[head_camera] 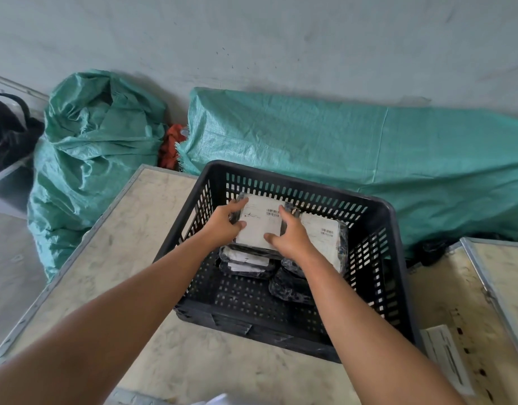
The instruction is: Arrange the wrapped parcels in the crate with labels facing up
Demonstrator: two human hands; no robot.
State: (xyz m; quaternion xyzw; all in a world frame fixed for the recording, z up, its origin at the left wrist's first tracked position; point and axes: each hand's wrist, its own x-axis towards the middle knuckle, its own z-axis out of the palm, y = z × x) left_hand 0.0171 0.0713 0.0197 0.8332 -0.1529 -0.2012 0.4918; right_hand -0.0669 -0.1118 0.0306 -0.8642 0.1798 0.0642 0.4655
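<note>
A black slotted plastic crate (pixel 377 217) stands on a pale table. Inside it lie several black-wrapped parcels. The top left parcel (pixel 259 226) shows its white label with barcode facing up. My left hand (pixel 225 223) grips its left edge and my right hand (pixel 289 235) grips its right edge, both inside the crate. Beside it to the right sits another parcel (pixel 325 238), label up. Lower parcels (pixel 246 263) lie stacked under the held one. One dark parcel (pixel 289 285) at the front shows no label.
The table (pixel 129 249) has a metal rim. Green woven sacks (pixel 94 141) and a green tarp-covered heap (pixel 354 147) lie behind it by the wall. A second table (pixel 468 302) at the right carries a white paper slip (pixel 444 355). A black bag (pixel 6 135) sits far left.
</note>
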